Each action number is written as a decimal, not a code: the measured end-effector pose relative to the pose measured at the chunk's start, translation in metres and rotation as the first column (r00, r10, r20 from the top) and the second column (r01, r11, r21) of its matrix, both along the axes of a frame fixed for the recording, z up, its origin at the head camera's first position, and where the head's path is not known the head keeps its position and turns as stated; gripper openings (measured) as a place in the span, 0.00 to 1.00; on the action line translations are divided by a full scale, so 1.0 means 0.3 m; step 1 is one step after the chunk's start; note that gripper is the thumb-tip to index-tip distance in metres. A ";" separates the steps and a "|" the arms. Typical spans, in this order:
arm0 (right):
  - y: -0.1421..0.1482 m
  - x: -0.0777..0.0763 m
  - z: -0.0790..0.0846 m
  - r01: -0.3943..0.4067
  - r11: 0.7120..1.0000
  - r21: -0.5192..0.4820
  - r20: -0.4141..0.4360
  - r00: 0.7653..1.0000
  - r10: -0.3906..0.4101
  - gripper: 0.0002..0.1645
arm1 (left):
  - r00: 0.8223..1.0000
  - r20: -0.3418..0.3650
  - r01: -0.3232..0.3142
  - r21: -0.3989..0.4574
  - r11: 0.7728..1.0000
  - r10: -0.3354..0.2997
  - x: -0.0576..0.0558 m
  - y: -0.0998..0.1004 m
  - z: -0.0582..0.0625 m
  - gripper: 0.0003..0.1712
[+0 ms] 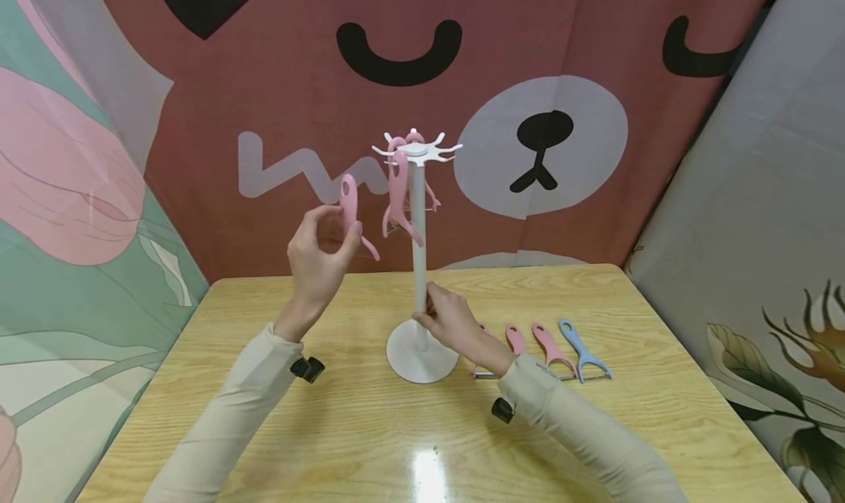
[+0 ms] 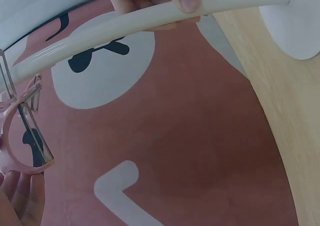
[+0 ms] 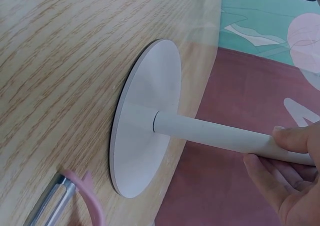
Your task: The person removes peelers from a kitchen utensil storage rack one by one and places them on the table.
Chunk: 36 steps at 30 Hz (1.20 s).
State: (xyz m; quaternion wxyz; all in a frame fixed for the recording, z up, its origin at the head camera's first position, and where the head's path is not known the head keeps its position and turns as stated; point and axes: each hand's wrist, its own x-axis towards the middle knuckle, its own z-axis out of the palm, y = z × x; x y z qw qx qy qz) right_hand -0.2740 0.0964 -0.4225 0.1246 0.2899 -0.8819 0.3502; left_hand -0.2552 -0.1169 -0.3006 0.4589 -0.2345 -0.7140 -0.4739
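My left hand (image 1: 317, 262) pinches a pink peeler (image 1: 350, 202) between thumb and fingers, handle end up, left of a white hook stand (image 1: 419, 254). In the left wrist view that peeler's metal blade (image 2: 36, 133) shows at the left edge. The right hand (image 1: 455, 320) grips the stand's pole low down, above the round base (image 3: 147, 121). Other pink peelers (image 1: 399, 195) hang from the white hooks at the top of the stand, on its left and back side, partly overlapping one another.
On the wooden table (image 1: 317, 430), right of the base, lie several pink peelers (image 1: 546, 342) in a row with a blue peeler (image 1: 577, 345) at the end. The right forearm partly hides the row. A cloth with a bear face (image 1: 297, 70) hangs behind the table.
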 end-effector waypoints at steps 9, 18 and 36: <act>0.001 0.004 0.001 0.002 1.000 0.008 -0.007 1.000 -0.002 0.14 | 0.998 0.059 -0.006 -0.011 1.000 0.007 -0.080 -0.041 -0.086 0.19; 0.001 0.002 -0.001 0.009 1.000 0.018 -0.013 1.000 -0.009 0.14 | 0.995 0.101 -0.009 -0.064 0.998 0.016 -0.083 -0.044 -0.107 0.20; 0.002 -0.004 -0.008 0.006 1.000 0.010 -0.002 1.000 -0.006 0.15 | 0.986 0.159 -0.031 -0.107 0.994 0.047 -0.080 -0.051 -0.139 0.22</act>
